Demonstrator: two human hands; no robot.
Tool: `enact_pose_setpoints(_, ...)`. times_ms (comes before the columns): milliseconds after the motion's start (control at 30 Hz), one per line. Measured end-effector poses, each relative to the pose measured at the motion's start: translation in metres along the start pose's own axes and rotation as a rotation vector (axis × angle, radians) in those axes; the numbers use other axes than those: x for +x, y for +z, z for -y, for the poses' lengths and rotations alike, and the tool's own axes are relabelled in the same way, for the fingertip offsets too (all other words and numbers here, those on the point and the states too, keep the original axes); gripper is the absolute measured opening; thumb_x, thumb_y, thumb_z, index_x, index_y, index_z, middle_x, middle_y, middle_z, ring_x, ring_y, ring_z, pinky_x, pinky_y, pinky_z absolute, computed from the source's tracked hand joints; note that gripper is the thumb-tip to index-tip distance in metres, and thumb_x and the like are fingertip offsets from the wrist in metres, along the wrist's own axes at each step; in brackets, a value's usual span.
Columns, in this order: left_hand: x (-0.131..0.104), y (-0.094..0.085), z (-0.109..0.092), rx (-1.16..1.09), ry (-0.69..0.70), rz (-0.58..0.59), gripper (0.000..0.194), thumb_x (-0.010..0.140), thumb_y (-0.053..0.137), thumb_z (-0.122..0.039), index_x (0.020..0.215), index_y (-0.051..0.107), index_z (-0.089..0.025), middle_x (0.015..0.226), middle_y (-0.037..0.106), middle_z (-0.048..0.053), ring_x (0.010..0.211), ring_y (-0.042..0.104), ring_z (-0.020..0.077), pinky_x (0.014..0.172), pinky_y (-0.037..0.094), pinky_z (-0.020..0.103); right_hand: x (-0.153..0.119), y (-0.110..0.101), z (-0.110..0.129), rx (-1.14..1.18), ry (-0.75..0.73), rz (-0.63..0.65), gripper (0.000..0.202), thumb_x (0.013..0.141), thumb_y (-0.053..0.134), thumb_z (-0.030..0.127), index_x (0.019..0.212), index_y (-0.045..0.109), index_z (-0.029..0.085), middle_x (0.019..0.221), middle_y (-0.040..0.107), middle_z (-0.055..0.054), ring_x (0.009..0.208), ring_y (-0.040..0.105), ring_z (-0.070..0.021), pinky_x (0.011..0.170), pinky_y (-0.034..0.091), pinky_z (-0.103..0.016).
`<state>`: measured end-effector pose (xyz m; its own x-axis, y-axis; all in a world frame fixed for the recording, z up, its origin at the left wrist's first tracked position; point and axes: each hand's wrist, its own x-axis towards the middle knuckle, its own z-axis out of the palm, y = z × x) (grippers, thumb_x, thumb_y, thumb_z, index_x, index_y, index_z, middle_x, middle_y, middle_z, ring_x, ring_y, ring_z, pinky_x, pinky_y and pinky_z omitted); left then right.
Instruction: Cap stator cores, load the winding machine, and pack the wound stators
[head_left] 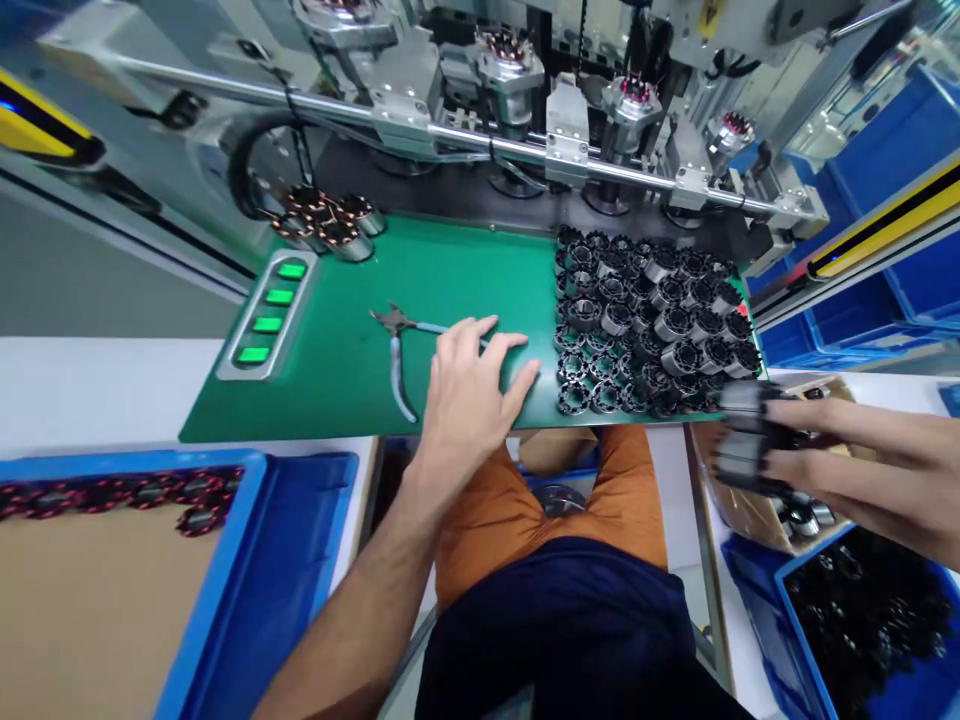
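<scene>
Head view: dark cores (742, 440) sit gripped in the right hand (896, 475).

The room is bright, and the light looks white and even. Four green buttons (268, 325) glow. The metal rail (517, 146) is shiny. The right hand (892, 470) and the black parts (742, 435) in it are blurry, but the green surface (450, 275) looks clear. Near the edges, things look stretched and slanted. The dark shirt (555, 630) shows hardly any detail.
</scene>
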<state>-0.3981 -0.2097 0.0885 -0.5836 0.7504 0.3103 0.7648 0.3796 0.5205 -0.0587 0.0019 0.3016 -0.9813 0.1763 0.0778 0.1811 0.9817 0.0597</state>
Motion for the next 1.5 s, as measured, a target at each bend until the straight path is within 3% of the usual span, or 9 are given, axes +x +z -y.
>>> enact_pose_setpoints(100, 0.000, -0.003, 0.016, 0.000, 0.003, 0.046, 0.033, 0.116, 0.062, -0.048, 0.130, 0.078, -0.022, 0.165, 0.069, 0.020, 0.162, 0.058, 0.0450, 0.135, 0.050, 0.067, 0.093, 0.013, 0.033, 0.004, -0.409, 0.200, 0.045, 0.112, 0.052, 0.018, 0.129, 0.088, 0.040, 0.145, 0.086, -0.008, 0.113, 0.090, -0.0249, 0.090, 0.079, -0.038)
enact_pose_setpoints(267, -0.007, -0.020, 0.044, -0.046, -0.017, -0.037, 0.026, 0.117, 0.061, -0.048, 0.118, 0.074, -0.025, 0.157, 0.075, 0.019, 0.153, 0.067, 0.0432, 0.130, 0.054, 0.065, 0.183, 0.040, 0.052, -0.083, -0.510, 0.412, 0.031, 0.108, 0.063, 0.009, 0.120, 0.086, 0.027, 0.134, 0.085, -0.008, 0.093, 0.087, -0.0207, 0.076, 0.070, -0.033)
enact_pose_setpoints(500, -0.010, -0.024, 0.043, -0.053, -0.042, -0.057, 0.018, 0.114, 0.070, -0.045, 0.116, 0.073, -0.027, 0.154, 0.077, 0.014, 0.148, 0.071, 0.0416, 0.129, 0.054, 0.065, 0.199, 0.057, 0.031, -0.097, -0.495, 0.506, 0.034, 0.104, 0.067, 0.008, 0.122, 0.086, 0.029, 0.134, 0.083, -0.005, 0.082, 0.081, -0.0164, 0.067, 0.058, -0.031)
enact_pose_setpoints(833, -0.010, -0.025, 0.042, -0.058, -0.058, -0.063, 0.020, 0.113, 0.074, -0.045, 0.114, 0.076, -0.025, 0.152, 0.078, 0.014, 0.147, 0.070, 0.0436, 0.130, 0.050, 0.067, 0.197, 0.066, 0.038, -0.113, -0.427, 0.485, 0.029, 0.111, 0.063, 0.008, 0.119, 0.083, 0.027, 0.128, 0.082, -0.001, 0.075, 0.074, -0.0113, 0.056, 0.041, -0.028)
enact_pose_setpoints(1000, -0.009, -0.024, 0.047, -0.015, -0.021, -0.068, 0.024, 0.115, 0.073, -0.048, 0.115, 0.075, -0.025, 0.152, 0.079, 0.014, 0.145, 0.073, 0.0433, 0.125, 0.052, 0.067, 0.168, 0.037, 0.028, 0.083, -0.387, 0.317, 0.032, 0.121, 0.058, 0.020, 0.143, 0.080, 0.025, 0.148, 0.077, -0.004, 0.114, 0.084, -0.0190, 0.087, 0.069, -0.032)
enact_pose_setpoints(1133, -0.012, -0.022, 0.047, 0.013, 0.018, -0.073, 0.021, 0.117, 0.073, -0.047, 0.120, 0.074, -0.026, 0.153, 0.079, 0.011, 0.149, 0.072, 0.0394, 0.132, 0.048, 0.070, 0.100, 0.001, 0.018, 0.243, -0.242, 0.141, 0.035, 0.124, 0.059, 0.028, 0.154, 0.077, 0.029, 0.154, 0.077, -0.002, 0.127, 0.084, -0.0210, 0.105, 0.072, -0.033)
enact_pose_setpoints(1200, -0.014, -0.021, 0.044, 0.010, 0.029, -0.130, 0.018, 0.117, 0.075, -0.045, 0.120, 0.075, -0.027, 0.152, 0.080, 0.009, 0.148, 0.073, 0.0371, 0.136, 0.045, 0.071, 0.054, 0.000, 0.016, 0.365, -0.146, 0.115, 0.034, 0.121, 0.066, 0.028, 0.152, 0.079, 0.031, 0.151, 0.080, -0.002, 0.125, 0.085, -0.0190, 0.109, 0.071, -0.030)
enact_pose_setpoints(1367, -0.025, -0.030, 0.041, 0.083, -0.121, -0.282, 0.031, 0.113, 0.077, -0.053, 0.121, 0.077, -0.024, 0.145, 0.077, 0.018, 0.144, 0.071, 0.0427, 0.129, 0.050, 0.072, -0.053, 0.066, 0.041, 0.817, 0.144, 0.164, 0.032, 0.117, 0.073, 0.025, 0.148, 0.079, 0.031, 0.138, 0.085, -0.005, 0.127, 0.086, -0.0179, 0.112, 0.068, -0.028)
enact_pose_setpoints(1500, -0.036, -0.054, 0.049, 0.265, -0.455, -0.191, 0.065, 0.111, 0.070, -0.066, 0.151, 0.068, -0.015, 0.149, 0.068, 0.025, 0.149, 0.061, 0.0526, 0.125, 0.053, 0.076, -0.101, 0.132, 0.087, 1.019, 0.437, 0.455, 0.041, 0.114, 0.077, 0.033, 0.155, 0.079, 0.030, 0.145, 0.083, -0.011, 0.135, 0.083, -0.0279, 0.122, 0.066, -0.045)
